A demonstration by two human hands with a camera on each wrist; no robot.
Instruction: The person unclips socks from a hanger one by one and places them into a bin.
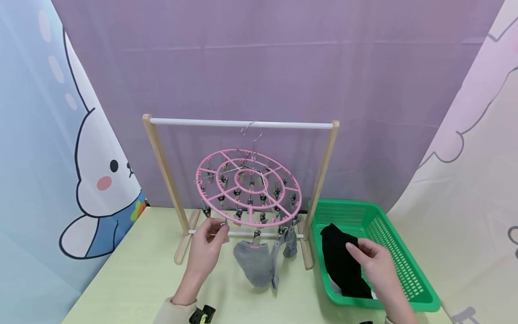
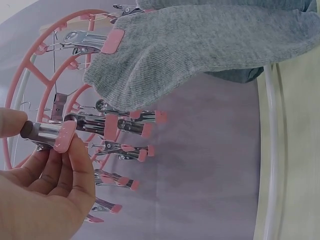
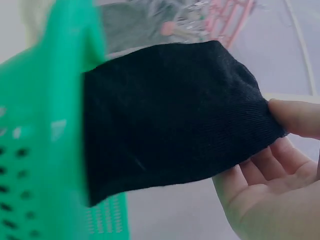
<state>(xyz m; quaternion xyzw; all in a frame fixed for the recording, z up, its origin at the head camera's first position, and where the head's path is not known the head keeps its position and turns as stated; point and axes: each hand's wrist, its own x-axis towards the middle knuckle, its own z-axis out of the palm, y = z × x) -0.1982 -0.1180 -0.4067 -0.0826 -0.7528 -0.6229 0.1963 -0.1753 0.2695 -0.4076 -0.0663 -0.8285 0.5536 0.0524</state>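
My left hand (image 1: 207,245) pinches a metal clip (image 2: 49,135) with pink tips, which hangs from the near left rim of the round pink drying hanger (image 1: 251,225). Over the green basket (image 1: 425,299), my right hand (image 1: 378,265) holds a black sock (image 1: 341,261) by its edge between thumb and fingers. In the right wrist view the black sock (image 3: 170,120) stretches from the fingertips to behind the basket's rim. A grey sock (image 1: 255,263) hangs from a clip at the hanger's front, close to my left hand. More grey socks (image 1: 290,243) hang farther right.
The hanger hooks onto the white bar (image 1: 234,123) of a stand with wooden legs (image 1: 166,166). Several other clips dangle beneath the pink rings. Light-coloured cloth shows under the black sock in the basket. A purple curtain (image 1: 259,67) closes off the back of the table (image 1: 133,279).
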